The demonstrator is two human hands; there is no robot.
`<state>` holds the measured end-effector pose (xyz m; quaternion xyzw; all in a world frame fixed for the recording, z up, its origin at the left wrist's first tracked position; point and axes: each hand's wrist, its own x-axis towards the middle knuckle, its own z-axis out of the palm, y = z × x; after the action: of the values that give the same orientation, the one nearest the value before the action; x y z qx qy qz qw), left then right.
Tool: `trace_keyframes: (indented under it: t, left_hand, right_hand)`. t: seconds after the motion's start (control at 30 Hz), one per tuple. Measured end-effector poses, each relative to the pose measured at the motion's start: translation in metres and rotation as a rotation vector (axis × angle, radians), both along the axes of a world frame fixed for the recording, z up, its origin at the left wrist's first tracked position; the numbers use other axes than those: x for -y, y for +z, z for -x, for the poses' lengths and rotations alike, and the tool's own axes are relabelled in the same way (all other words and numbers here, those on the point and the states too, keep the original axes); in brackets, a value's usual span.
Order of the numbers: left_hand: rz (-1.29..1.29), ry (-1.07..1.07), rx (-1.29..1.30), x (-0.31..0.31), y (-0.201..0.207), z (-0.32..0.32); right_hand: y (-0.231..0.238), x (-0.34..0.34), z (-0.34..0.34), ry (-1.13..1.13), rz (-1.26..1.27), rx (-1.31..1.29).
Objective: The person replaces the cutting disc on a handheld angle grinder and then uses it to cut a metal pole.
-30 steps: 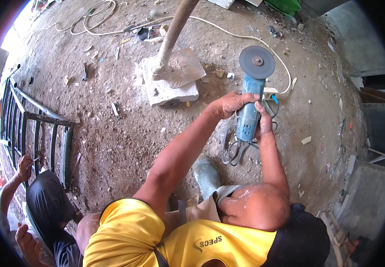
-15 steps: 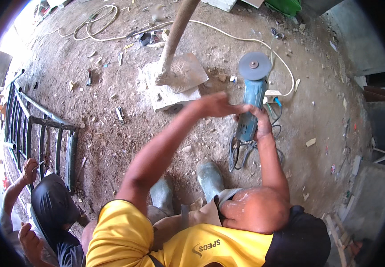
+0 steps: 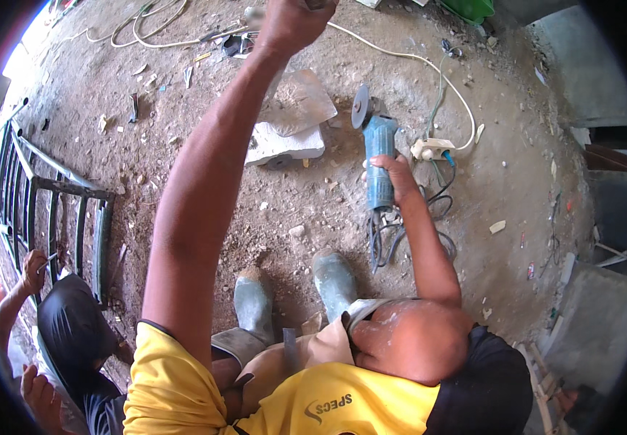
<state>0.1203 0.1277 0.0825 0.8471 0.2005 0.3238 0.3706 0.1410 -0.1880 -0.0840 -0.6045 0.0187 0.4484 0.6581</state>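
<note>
The right hand (image 3: pixel 393 172) has its grip closed around the body of a blue angle grinder (image 3: pixel 378 163), which lies on the dirt floor (image 3: pixel 204 130) with its grey disc (image 3: pixel 360 106) at the 12 o'clock end. From the grinder's 6 o'clock end a dark cable (image 3: pixel 386 239) loops over the ground. At the hand's 2 o'clock sits a white socket block (image 3: pixel 433 148), fed by a pale cord (image 3: pixel 429 69). At 10 o'clock of the grinder lies a broken white slab (image 3: pixel 284 141). The left hand (image 3: pixel 291 22) is raised high at the top edge; whether its grip has hold of anything cannot be told. Two green boots (image 3: pixel 331 279) stand at 6 o'clock. At 9 o'clock, well apart, lies a dark metal grille (image 3: pixel 52 210), where another person's hand (image 3: pixel 34 270) works.
</note>
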Motion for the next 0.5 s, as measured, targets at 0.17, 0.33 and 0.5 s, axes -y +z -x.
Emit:
trace_keyframes:
  t: [0.17,0.33,0.5]
  left_hand:
    - [-0.021,0.143,0.19,0.008,-0.023,-0.007]
    - [0.007,0.241,0.023,0.015,-0.014,-0.004]
    - [0.009,0.343,0.001,0.01,-0.016,-0.009]
  right_hand:
    - [-0.019,-0.011,0.001,-0.002,0.119,-0.027]
    - [-0.019,-0.017,0.001,0.037,0.185,0.044]
    - [-0.027,-0.021,-0.004,0.086,0.194,0.042]
